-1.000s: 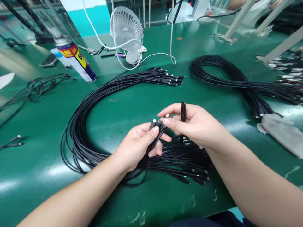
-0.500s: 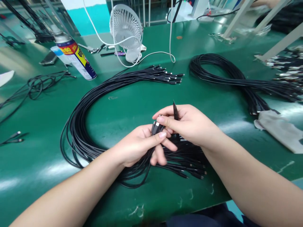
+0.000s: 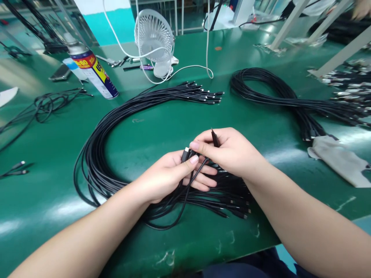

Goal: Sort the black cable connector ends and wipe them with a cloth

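My left hand (image 3: 168,173) holds black cables near their plug ends, thumb pressed on them and the other fingers extended below. One cable plug (image 3: 185,155) with a bright metal tip stands up above that thumb. Close against it, my right hand (image 3: 232,152) pinches a black cable between thumb and forefinger; the pinched end is partly hidden. A thin, dark, pointed tool (image 3: 215,138) sticks up from the right hand, its lower part covered by the palm. Under both hands, the large bundle of black cables (image 3: 97,143) curves round on the green table (image 3: 139,135).
Behind the bundle are a white fan (image 3: 155,36) with a looping white cord and a spray can (image 3: 94,71). Another black cable coil (image 3: 263,83) lies to the right, beside a pale cloth-like piece (image 3: 342,160). Loose cables (image 3: 43,106) lie at left; metal posts rise at right.
Between my hands, one cable has been drawn apart from the others and now runs down from the right fingertips. My left fingers are spread a little more. The bundle stays in place.
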Motion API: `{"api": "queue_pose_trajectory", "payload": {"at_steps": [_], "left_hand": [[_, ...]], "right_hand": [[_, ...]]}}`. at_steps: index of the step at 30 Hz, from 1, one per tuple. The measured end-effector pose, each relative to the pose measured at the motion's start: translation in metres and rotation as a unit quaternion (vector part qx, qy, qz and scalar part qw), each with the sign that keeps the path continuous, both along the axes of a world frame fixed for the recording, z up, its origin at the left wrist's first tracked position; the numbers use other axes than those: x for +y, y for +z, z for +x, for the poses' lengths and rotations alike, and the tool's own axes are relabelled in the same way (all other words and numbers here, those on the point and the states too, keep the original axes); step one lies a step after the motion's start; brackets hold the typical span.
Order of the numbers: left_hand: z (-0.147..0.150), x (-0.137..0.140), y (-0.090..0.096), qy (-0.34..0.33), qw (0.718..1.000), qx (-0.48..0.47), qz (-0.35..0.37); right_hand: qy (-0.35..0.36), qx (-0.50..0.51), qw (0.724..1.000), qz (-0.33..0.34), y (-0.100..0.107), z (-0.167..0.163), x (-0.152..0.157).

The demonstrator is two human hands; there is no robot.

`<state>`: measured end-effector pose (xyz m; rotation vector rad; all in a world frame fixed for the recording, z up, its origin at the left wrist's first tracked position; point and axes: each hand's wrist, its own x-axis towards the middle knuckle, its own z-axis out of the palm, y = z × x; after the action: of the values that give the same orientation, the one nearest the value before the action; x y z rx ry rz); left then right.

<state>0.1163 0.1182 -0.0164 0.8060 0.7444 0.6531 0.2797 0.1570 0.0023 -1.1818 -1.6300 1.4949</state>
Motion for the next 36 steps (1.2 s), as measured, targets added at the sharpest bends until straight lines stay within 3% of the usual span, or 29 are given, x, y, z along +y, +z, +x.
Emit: {"api": "queue_pose_trajectory", "payload": {"at_steps": [6,10,17,24,36], "left_hand": [[0.001,-0.002,0.006,-0.001,0.999,0.043,-0.023],[0.001,-0.002,0.005,0.038,0.998,-0.006,-0.048],[-0.005,0.001,0.001,-0.022,0.994,-0.077,-0.076],[-0.004,-0.002,0.000,-0.044,0.998,-0.032,-0.036],[-0.004,0.000,0.000,-0.048,0.999,0.004,-0.009]], "right_hand": [[0.003,-0.032,0.999,0.006,-0.002,-0.005,0.000],[0.013,-0.013,1.000,0.021,0.005,-0.002,-0.001],[0.068,0.035,0.996,0.035,0.003,0.007,0.000],[0.073,0.007,0.995,0.066,-0.004,0.002,0.002],[0.060,-0.094,0.992,0.058,0.010,0.013,0.003]]}}
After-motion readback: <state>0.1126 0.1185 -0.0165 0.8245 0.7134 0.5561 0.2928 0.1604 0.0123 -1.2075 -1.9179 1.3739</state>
